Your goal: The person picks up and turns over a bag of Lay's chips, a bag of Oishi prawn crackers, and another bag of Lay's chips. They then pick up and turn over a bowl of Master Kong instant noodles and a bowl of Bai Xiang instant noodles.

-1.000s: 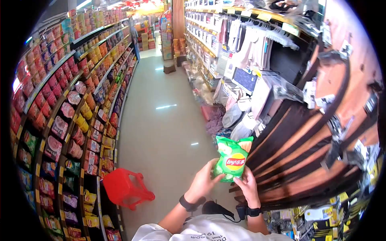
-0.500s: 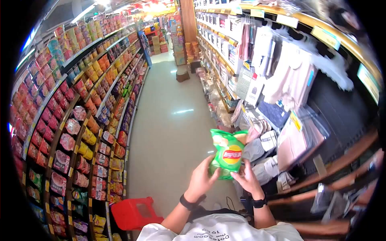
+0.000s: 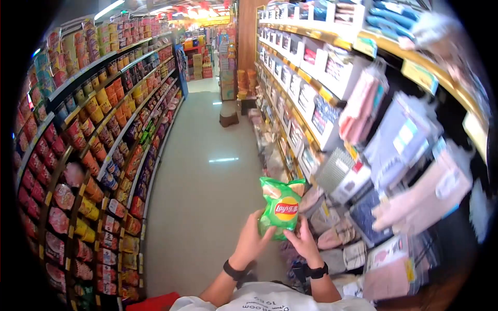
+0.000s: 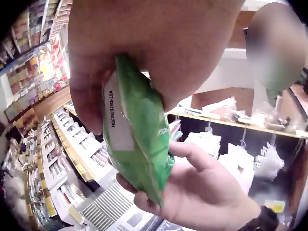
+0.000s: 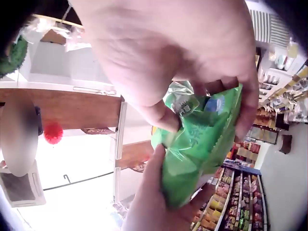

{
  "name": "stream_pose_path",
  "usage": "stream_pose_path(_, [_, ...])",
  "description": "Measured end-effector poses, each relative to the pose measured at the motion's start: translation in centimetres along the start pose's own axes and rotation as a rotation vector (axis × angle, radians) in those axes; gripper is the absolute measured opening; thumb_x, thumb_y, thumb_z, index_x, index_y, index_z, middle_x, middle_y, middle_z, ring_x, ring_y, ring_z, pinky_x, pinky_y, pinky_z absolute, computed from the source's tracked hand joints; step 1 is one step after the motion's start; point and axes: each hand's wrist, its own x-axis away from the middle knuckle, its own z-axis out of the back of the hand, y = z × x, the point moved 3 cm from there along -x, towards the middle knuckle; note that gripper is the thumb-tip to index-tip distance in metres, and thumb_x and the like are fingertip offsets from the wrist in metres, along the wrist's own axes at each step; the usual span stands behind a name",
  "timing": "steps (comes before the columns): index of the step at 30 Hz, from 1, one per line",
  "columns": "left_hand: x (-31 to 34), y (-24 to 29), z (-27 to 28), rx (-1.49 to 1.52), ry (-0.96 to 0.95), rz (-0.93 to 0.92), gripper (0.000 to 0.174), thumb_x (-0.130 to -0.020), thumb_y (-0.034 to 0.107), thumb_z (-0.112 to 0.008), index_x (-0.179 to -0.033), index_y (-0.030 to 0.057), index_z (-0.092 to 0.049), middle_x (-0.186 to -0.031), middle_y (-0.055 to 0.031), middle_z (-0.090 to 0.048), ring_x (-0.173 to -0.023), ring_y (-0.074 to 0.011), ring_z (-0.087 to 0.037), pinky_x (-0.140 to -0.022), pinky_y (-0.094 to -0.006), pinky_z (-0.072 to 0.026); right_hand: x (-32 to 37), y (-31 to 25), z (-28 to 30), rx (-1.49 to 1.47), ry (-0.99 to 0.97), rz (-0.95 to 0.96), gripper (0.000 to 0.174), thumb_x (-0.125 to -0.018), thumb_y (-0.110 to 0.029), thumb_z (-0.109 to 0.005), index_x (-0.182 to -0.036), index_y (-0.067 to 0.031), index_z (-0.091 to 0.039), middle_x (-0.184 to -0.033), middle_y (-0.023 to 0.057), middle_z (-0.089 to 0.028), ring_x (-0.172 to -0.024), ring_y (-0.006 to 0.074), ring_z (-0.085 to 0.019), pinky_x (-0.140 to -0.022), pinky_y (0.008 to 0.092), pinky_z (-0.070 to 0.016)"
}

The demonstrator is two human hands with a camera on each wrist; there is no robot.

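Note:
A green bag of Lay's chips [image 3: 280, 207] is held upright in front of the body, its printed front facing the head camera. My left hand [image 3: 250, 239] grips the bag's left side, thumb on the front and the other fingers behind. On the right edge, my right hand [image 3: 305, 243] pinches the bag in the same way. In the left wrist view the bag [image 4: 139, 130] is seen edge-on, with a white strip of printed code on its back. The right wrist view shows the bag's crinkled lower side [image 5: 197, 139] between both hands.
Shelves of cup noodles and snacks [image 3: 104, 155] line the left side. On the right stand shelves of boxed clothing [image 3: 311, 93] and hanging garments [image 3: 410, 140]. The aisle floor [image 3: 197, 181] runs between them, with a brown stool [image 3: 228, 115] farther along. Part of a red basket [image 3: 153, 302] shows low down.
The view has turned and moved forward along the aisle. The red basket has slid toward the bottom edge, and more of the clothing shelves shows. Both hands keep holding the chip bag.

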Motion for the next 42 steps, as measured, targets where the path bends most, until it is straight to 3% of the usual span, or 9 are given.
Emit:
stream_pose_path(5, [-11.4,-4.7,0.6,0.089,-0.078,0.076,0.060,-0.092,0.025,-0.071,-0.138,-0.0012,-0.043,-0.124,-0.0276,-0.059,-0.111,-0.0411,-0.063,-0.091,-0.0441,-0.0523,-11.6,-1.3,0.6,0.258,0.030,-0.075,0.062,-0.094,-0.016,-0.071,-0.141,0.0001,-0.035,-0.140,0.0184,-0.053,-0.127,0.0214,-0.053,-0.104,0.0359,-0.0437])
stream_pose_path(12, [-25.9,-10.4,0.0,0.034,-0.126,0.092,0.058,-0.092,0.026,-0.071,-0.136,-0.0014,-0.045,-0.126,-0.0279,-0.058,-0.110,-0.0434,-0.062,-0.089,-0.0455,-0.0525,-26.2,5.8,1.8,-0.031,0.118,0.016,0.063,-0.094,-0.010,-0.069,-0.145,-0.0010,-0.033,-0.135,0.0158,-0.052,-0.121,0.0215,-0.056,-0.100,0.0350,-0.0472])
stream_pose_path(16, [-34.6,-15.6,-1.4,-0.024,-0.073,0.082,0.057,-0.093,0.025,-0.070,-0.135,-0.0029,-0.044,-0.125,-0.0265,-0.057,-0.108,-0.0443,-0.061,-0.087,-0.0459,-0.0522,-37.5,8.0,3.7,0.271,0.084,-0.017,0.069,-0.092,-0.015,-0.073,-0.146,0.0016,-0.033,-0.130,0.0179,-0.057,-0.119,0.0247,-0.059,-0.097,0.0370,-0.0483])
stream_pose_path(23, [-56.2,-17.9,0.2,-0.138,-0.046,-0.105,0.057,-0.092,0.022,-0.070,-0.136,-0.0029,-0.043,-0.122,-0.0255,-0.056,-0.109,-0.0442,-0.059,-0.087,-0.0456,-0.0520,-58.7,5.9,4.6,-0.066,0.118,0.093,0.063,-0.095,-0.012,-0.067,-0.146,0.0012,-0.031,-0.133,0.0145,-0.054,-0.119,0.0218,-0.056,-0.100,0.0355,-0.0461])
stream_pose_path(25, [-59.4,-19.5,1.2,-0.153,-0.013,-0.014,0.058,-0.093,0.021,-0.069,-0.138,-0.0033,-0.042,-0.123,-0.0260,-0.057,-0.111,-0.0424,-0.060,-0.090,-0.0443,-0.0519,-63.5,6.1,4.0,-0.052,0.074,0.059,0.062,-0.094,-0.014,-0.069,-0.144,0.0014,-0.035,-0.135,0.0158,-0.054,-0.122,0.0230,-0.055,-0.102,0.0363,-0.0449])
stream_pose_path(28, [-61.7,-26.1,2.2,0.106,0.128,0.173,0.060,-0.094,0.020,-0.068,-0.141,-0.0045,-0.039,-0.126,-0.0260,-0.057,-0.115,-0.0369,-0.061,-0.095,-0.0416,-0.0505,-69.3,3.6,2.0,0.427,-0.039,0.149,0.062,-0.093,-0.021,-0.070,-0.142,0.0002,-0.039,-0.132,0.0213,-0.059,-0.122,0.0315,-0.059,-0.100,0.0403,-0.0465])
stream_pose_path(31, [-64.7,-31.2,3.7,0.240,0.212,0.285,0.062,-0.096,0.020,-0.065,-0.144,-0.0052,-0.035,-0.132,-0.0243,-0.055,-0.120,-0.0335,-0.058,-0.100,-0.0410,-0.0470,-75.5,5.5,-0.5,0.479,-0.165,-0.030,0.066,-0.093,-0.030,-0.071,-0.142,0.0011,-0.039,-0.126,0.0257,-0.062,-0.119,0.0363,-0.062,-0.100,0.0419,-0.0474])
stream_pose_path(34, [-69.5,-36.4,6.3,0.108,0.171,0.238,0.062,-0.096,0.019,-0.066,-0.145,-0.0051,-0.035,-0.133,-0.0246,-0.054,-0.120,-0.0333,-0.058,-0.100,-0.0408,-0.0471,-82.0,8.2,-3.3,0.395,-0.153,0.074,0.064,-0.093,-0.036,-0.069,-0.139,-0.0011,-0.041,-0.118,0.0278,-0.065,-0.111,0.0439,-0.064,-0.091,0.0461,-0.0517])
stream_pose_path(42, [-85.6,-45.5,15.1,0.195,0.169,0.244,0.060,-0.095,0.021,-0.068,-0.142,-0.0021,-0.039,-0.127,-0.0217,-0.058,-0.114,-0.0286,-0.060,-0.095,-0.0383,-0.0496,-100.7,9.1,-10.7,0.525,-0.214,-0.058,0.068,-0.094,-0.027,-0.070,-0.144,0.0040,-0.036,-0.127,0.0255,-0.062,-0.119,0.0342,-0.061,-0.098,0.0403,-0.0478])
